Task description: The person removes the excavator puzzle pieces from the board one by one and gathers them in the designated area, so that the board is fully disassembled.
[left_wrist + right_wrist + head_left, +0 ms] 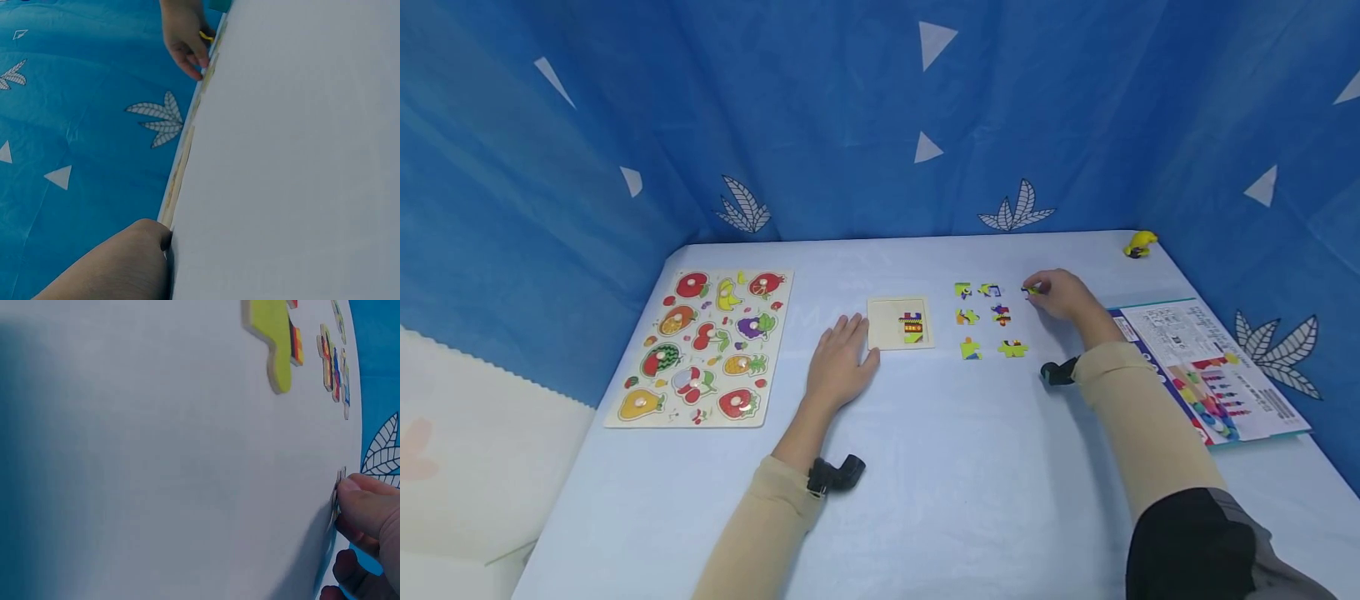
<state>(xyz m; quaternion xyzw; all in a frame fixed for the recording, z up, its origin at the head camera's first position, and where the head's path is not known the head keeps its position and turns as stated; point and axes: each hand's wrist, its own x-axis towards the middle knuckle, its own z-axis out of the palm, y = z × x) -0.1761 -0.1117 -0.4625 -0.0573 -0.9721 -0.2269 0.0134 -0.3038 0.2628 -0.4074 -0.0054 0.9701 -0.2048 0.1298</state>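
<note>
My right hand [1060, 296] pinches a small jigsaw piece [1032, 290] between thumb and fingers, right of the loose pieces. In the right wrist view the piece [339, 487] appears edge-on at the fingertips. My left hand [841, 362] lies flat with straight fingers at the left edge of a square wooden puzzle tray [883, 325]. Inside the tray, toward its right side, sits a small joined patch of colourful pieces [913, 327]. Several loose yellow-green jigsaw pieces [1012, 349] lie in rows between the tray and my right hand.
A fruit puzzle board [707, 347] lies on the left of the white table [940, 467]. On the right, partly behind my right forearm, is a printed flat box [1217, 367]. A small yellow toy [1140, 243] stands at the far right corner. Blue curtain [850, 108] borders the back.
</note>
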